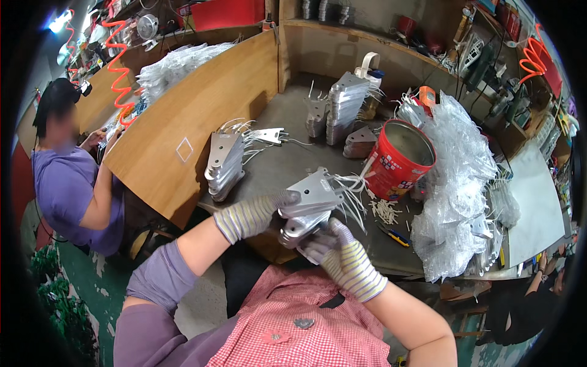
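Both my hands wear striped work gloves and grip a stack of flat, silvery metal plates (pixel 313 194) with white wires trailing off its right side. My left hand (pixel 260 214) closes on the stack's left edge, thumb lying on the top plate. My right hand (pixel 342 255) holds it from below at the right; some of its fingers are hidden under the plates. Beyond my left hand stands another stack of similar plates (pixel 224 160). A single wired plate (pixel 266 135) lies beside that stack.
A red bucket (pixel 391 168) stands right of my hands, white bits (pixel 384 211) and a cutter knife (pixel 394 236) near it. Bubble wrap (pixel 455 183) heaps at the right. More plate stacks (pixel 345 107) stand behind. A wooden board (pixel 202 116) separates me from a person (pixel 76 183).
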Demonstrator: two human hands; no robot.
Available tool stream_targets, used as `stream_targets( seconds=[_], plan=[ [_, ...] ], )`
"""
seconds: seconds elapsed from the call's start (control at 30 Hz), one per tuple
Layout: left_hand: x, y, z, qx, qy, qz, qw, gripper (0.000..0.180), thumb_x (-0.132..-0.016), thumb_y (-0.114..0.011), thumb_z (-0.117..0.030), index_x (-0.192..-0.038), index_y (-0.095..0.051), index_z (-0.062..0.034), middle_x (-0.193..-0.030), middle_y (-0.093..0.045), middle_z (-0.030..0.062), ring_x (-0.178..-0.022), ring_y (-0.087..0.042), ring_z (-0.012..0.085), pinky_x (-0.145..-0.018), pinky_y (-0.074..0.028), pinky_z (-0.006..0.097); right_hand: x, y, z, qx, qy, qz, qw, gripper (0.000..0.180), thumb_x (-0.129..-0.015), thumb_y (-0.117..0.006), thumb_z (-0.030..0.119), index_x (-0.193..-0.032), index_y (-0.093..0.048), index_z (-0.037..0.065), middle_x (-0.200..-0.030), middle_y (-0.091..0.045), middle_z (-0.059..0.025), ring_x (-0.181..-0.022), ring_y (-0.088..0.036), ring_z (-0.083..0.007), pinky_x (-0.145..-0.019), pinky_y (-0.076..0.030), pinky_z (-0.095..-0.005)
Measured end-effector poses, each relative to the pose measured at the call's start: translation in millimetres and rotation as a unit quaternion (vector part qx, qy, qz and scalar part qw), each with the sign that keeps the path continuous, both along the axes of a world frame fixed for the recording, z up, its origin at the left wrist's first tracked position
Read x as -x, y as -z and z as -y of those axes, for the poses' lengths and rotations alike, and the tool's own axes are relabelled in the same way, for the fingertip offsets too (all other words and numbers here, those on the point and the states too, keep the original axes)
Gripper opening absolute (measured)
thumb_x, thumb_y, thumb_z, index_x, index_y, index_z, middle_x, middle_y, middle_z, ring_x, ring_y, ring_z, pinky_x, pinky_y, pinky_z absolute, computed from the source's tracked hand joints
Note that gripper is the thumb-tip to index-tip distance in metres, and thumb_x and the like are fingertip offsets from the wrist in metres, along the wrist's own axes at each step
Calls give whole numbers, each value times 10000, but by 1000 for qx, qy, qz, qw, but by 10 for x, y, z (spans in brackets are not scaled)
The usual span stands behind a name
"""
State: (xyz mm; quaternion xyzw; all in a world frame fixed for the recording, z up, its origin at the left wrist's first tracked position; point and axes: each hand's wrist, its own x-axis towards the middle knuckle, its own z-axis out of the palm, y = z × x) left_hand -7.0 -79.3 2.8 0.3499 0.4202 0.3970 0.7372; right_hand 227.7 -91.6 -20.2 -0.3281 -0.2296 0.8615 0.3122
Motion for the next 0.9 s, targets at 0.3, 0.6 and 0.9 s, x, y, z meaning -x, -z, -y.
stream_targets(
  seconds=[0.3, 0.6, 0.9],
  plan=[
    [210, -513, -561, -84, 208, -339, 914, 506, -929, -704, -313, -1289, -622, 33, -1226, -694, 121, -1126, -643, 190, -1022, -483, 356, 192, 114, 130, -249, -139, 52, 957, 431, -998, -646, 256, -1336, -549, 8, -1346, -561, -90, -1233, -531, -153, -1064, -432, -303],
    [295, -271, -1965, -120, 118, -873, 458, 399, -851, -673, -35, -1250, -670, -43, -1345, -635, 197, -1238, -624, 354, -1048, -480, 448, -429, 343, 193, -254, -272, 27, 928, 475, -990, -645, 241, -1380, -531, -4, -1336, -586, -111, -1268, -545, -198, -1099, -428, -342],
    [674, 117, -2193, -145, 109, -858, 481, 491, -707, -776, -67, -1182, -654, -42, -1199, -675, 195, -1161, -652, 369, -951, -554, 447, -925, 135, 204, -314, -311, 111, 890, 444, -981, -668, 190, -1376, -563, 14, -1341, -607, -89, -1285, -542, -182, -1104, -423, -340]
  ],
)
